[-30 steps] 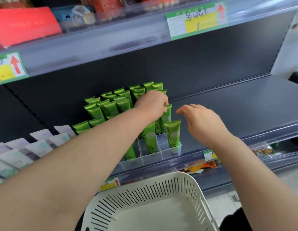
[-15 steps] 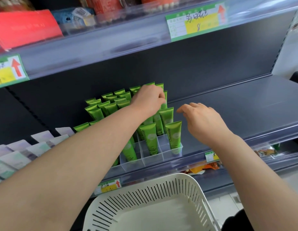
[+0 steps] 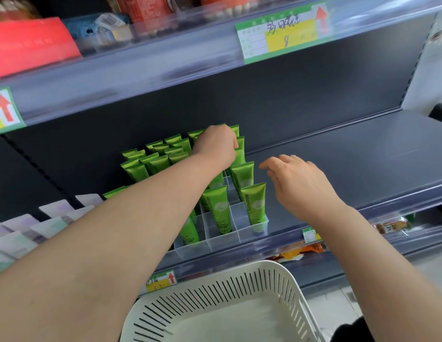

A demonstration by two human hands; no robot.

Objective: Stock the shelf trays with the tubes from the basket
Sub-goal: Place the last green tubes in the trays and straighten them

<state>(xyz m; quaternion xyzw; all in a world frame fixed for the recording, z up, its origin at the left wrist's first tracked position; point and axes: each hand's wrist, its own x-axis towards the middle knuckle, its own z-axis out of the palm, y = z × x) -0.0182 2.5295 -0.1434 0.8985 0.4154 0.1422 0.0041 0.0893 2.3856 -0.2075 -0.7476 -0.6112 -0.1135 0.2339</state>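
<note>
Your left hand (image 3: 216, 144) curls over the far green tubes (image 3: 217, 208) in the clear tray (image 3: 239, 234), probably seating one upright, though its fingers hide any grip. Your right hand (image 3: 301, 183) hovers loose and empty just right of them, ready to steady the row. The basket (image 3: 276, 274) waits near you, below the shelf.

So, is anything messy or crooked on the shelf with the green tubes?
Nothing really stands out. The green tubes stand cap-down in the clear tray, just leaning a little. Some slots are empty, and no tubes show in the basket.

Left hand (image 3: 216, 144) rests among the rear tubes (image 3: 174, 139), perhaps pinching one; right hand (image 3: 299, 180) hovers relaxed.
</note>
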